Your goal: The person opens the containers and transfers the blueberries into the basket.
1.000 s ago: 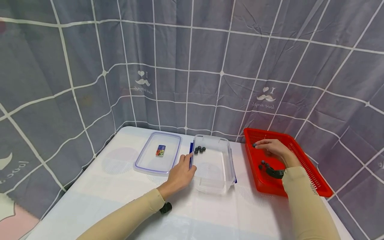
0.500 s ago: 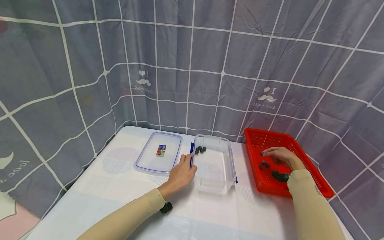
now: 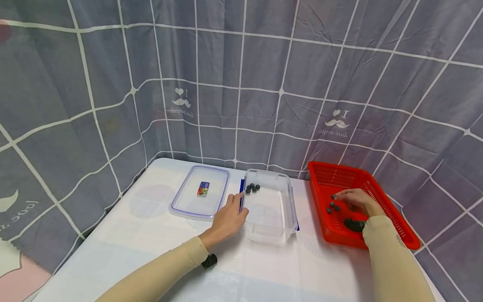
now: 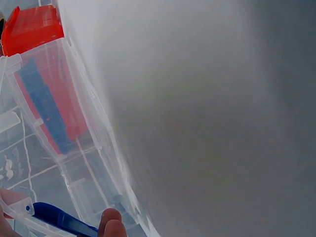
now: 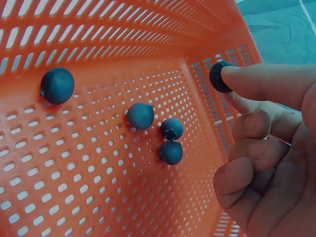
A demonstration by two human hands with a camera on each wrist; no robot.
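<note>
My right hand (image 3: 356, 200) is inside the red plastic basket (image 3: 327, 235). It pinches a blueberry (image 5: 219, 77) between thumb and index finger, close to a side wall in the right wrist view. Below it, loose blueberries (image 5: 140, 116) lie on the perforated bottom. My left hand (image 3: 228, 216) holds the left side wall of the clear plastic food container (image 3: 273, 228), its fingers by the blue latch (image 4: 61, 219). Several blueberries (image 3: 253, 188) sit in that container's far left corner. In the left wrist view only fingertips (image 4: 112, 219) and part of the thumb show.
Left of the container lies its clear lid (image 3: 188, 201) with a blue seal and a small label (image 3: 203, 189). A white patterned cloth (image 3: 151, 235) covers the table. Behind it hangs a grey curtain (image 3: 256, 109) with white lines.
With the blueberry in its fingers, my right hand has shifted right and toward me inside the basket, mostly in the first half second. The left hand stays on the container.
</note>
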